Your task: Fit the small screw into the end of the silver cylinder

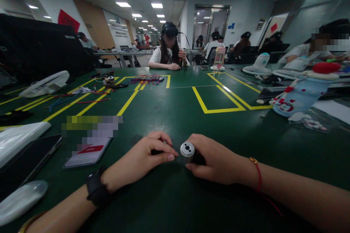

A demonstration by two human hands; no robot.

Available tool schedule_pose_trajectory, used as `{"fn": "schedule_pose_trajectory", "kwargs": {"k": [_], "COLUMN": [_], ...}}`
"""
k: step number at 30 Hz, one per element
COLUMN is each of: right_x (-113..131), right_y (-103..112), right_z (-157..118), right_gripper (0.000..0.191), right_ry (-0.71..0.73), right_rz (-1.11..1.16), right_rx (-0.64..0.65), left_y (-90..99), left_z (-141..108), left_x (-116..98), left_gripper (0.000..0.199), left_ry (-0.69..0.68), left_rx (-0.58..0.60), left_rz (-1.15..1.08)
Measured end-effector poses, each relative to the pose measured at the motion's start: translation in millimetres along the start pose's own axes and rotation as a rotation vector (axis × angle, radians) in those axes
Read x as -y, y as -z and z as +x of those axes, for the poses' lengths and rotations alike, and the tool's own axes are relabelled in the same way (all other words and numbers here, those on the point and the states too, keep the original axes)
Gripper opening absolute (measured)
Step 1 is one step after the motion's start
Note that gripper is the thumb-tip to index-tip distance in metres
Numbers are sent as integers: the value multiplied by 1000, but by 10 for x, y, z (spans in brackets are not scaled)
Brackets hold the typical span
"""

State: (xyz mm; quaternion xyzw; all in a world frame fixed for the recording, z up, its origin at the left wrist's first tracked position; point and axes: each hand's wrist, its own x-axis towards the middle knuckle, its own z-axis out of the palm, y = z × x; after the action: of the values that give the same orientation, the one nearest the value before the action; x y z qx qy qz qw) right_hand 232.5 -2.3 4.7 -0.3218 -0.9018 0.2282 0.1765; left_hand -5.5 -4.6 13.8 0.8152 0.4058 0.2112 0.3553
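My right hand (212,158) is wrapped round the side of a short silver metal cylinder (187,150), which has a round top face with small dark holes. The lower part of the cylinder is hidden by shadow and my fingers. Just to its left is my left hand (151,153), with thumb and forefinger tips pressed close together. Whether something tiny is pinched there I cannot make out. Both hands are low over the green tabletop (164,120). A phone (91,149) with a partly blurred screen is left of my left hand.
A white mouse (23,200) and a dark tablet-like slab (32,156) are at the left. Bundled wires (147,79) lie farther back, and a white fan (45,83) rests at the left. A blue cup (300,94) stands at the right. Across the table sits a person (168,51).
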Motion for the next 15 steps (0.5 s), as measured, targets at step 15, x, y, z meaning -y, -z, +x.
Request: {"fn": "schedule_pose_trajectory", "kwargs": {"k": [15], "right_x": [0], "right_y": [11], "right_z": [-2], "right_gripper": [26], "right_ry": [24], "right_rz": [13], "right_rx": [-5], "left_y": [47], "left_z": [26], "left_x": [81], "left_gripper": [25], "left_ry": [162], "left_rx": [-161], "left_rz": [-101]}}
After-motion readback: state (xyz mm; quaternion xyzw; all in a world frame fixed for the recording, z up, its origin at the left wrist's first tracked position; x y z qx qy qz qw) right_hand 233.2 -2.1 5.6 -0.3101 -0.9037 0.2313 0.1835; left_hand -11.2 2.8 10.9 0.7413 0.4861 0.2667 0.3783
